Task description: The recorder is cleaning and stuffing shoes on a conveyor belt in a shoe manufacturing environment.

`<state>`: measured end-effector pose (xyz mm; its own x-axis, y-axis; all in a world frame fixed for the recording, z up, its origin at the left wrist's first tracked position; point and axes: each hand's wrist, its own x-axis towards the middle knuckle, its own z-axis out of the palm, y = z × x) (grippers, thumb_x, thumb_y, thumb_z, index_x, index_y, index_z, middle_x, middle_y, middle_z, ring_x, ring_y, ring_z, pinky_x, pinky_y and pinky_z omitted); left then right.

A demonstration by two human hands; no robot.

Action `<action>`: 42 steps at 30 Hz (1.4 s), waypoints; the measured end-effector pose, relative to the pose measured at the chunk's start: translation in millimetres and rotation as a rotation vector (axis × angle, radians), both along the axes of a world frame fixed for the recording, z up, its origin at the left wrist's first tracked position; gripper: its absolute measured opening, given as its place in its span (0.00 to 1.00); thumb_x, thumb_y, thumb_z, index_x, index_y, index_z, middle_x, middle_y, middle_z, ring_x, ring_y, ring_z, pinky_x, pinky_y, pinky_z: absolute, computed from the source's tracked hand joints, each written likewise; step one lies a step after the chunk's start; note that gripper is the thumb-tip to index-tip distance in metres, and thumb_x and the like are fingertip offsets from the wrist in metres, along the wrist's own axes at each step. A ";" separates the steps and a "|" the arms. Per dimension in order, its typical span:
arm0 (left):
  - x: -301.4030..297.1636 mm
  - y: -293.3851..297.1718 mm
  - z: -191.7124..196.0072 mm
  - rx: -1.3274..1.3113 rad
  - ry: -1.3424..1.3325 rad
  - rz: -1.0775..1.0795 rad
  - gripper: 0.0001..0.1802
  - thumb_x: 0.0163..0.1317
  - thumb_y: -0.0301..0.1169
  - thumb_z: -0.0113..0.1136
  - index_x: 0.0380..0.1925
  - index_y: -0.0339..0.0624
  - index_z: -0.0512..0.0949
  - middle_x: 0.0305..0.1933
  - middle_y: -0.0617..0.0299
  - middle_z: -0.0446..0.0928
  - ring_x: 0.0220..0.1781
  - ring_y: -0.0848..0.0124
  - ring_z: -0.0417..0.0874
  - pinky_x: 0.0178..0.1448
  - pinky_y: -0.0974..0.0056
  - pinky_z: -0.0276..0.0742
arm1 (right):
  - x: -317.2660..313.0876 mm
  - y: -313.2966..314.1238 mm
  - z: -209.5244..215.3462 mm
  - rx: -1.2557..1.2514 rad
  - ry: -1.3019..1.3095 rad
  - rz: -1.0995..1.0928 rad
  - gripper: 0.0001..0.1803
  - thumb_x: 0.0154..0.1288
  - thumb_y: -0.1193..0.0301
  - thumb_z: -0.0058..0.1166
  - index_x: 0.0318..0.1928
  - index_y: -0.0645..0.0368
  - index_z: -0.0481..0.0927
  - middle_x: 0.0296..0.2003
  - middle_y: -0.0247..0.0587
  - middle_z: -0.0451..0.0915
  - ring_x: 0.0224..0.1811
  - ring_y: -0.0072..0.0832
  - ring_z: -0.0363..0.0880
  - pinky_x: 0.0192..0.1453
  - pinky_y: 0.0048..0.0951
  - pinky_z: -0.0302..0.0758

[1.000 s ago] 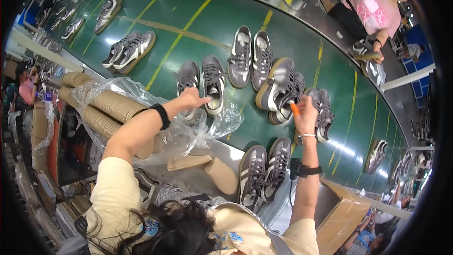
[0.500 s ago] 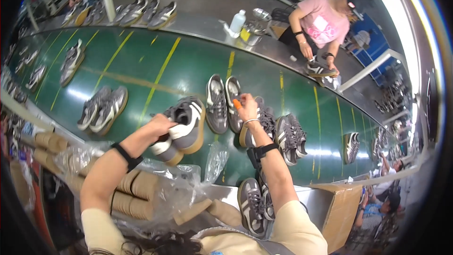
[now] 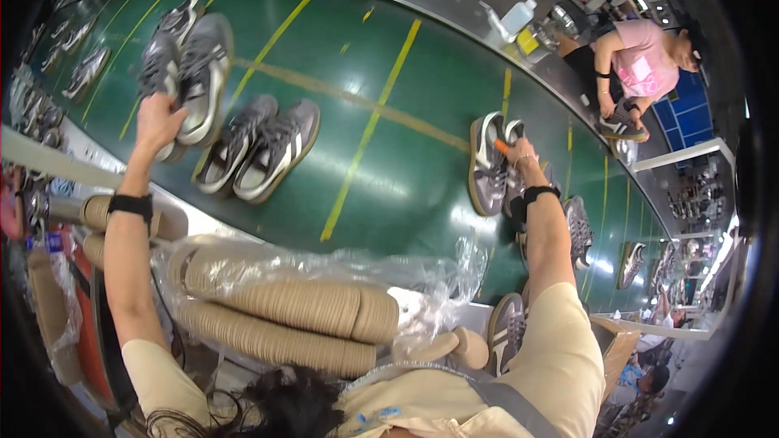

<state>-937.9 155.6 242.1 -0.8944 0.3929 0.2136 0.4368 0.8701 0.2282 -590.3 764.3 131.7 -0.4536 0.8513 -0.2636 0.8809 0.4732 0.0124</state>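
My left hand is closed around the heels of a pair of grey sneakers with white stripes. The outer sneaker and the inner sneaker point away from me over the green belt; whether they touch it I cannot tell. Just right of them stands another grey pair. Farther right, my right hand is curled at the heel of a grey sneaker, with an orange piece at its fingertips. That shoe's mate stands beside it on the belt.
Stacked brown paper-like inserts in clear plastic lie between me and the green conveyor belt. More sneakers stand right of my right hand. Across the belt are a white bottle and a person in pink handling a shoe.
My left hand has carried its pair of sneakers leftward and away from me, past the standing pair. My right hand stays at the same sneaker while the view has swung left.
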 end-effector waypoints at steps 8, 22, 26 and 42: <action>-71.9 -169.0 -160.8 -0.346 -0.187 0.114 0.22 0.42 0.31 0.65 0.38 0.34 0.74 0.40 0.43 0.75 0.46 0.47 0.77 0.52 0.50 0.74 | -33.2 -32.6 -18.4 -0.009 -0.011 0.052 0.24 0.45 0.50 0.67 0.37 0.53 0.85 0.42 0.49 0.82 0.49 0.42 0.80 0.54 0.37 0.76; 180.4 187.9 189.0 1.116 -0.079 -1.222 0.48 0.38 0.36 0.77 0.59 0.26 0.63 0.44 0.51 0.77 0.46 0.62 0.80 0.53 0.59 0.75 | -14.6 -48.7 -4.7 0.075 0.193 -0.187 0.24 0.50 0.53 0.62 0.41 0.58 0.82 0.46 0.50 0.81 0.52 0.42 0.78 0.56 0.39 0.72; 225.6 240.2 219.6 1.512 0.035 -1.251 0.47 0.39 0.35 0.77 0.57 0.23 0.63 0.45 0.49 0.76 0.45 0.62 0.80 0.50 0.60 0.77 | -40.5 -78.0 -32.8 0.164 0.101 0.152 0.14 0.51 0.66 0.57 0.38 0.57 0.82 0.43 0.46 0.81 0.52 0.38 0.76 0.57 0.43 0.67; 252.3 215.5 223.1 1.481 -0.063 -1.353 0.46 0.40 0.34 0.77 0.56 0.25 0.64 0.45 0.50 0.76 0.44 0.64 0.80 0.50 0.61 0.77 | 0.3 -240.9 44.1 -0.005 0.671 1.257 0.19 0.49 0.74 0.57 0.45 0.58 0.75 0.46 0.43 0.74 0.52 0.41 0.70 0.57 0.40 0.66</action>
<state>-685.6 371.1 465.1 -0.2451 0.2738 0.9300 0.4889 -0.7935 0.3624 -590.0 523.4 175.8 -0.9323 -0.2045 0.2982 -0.2797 0.9306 -0.2364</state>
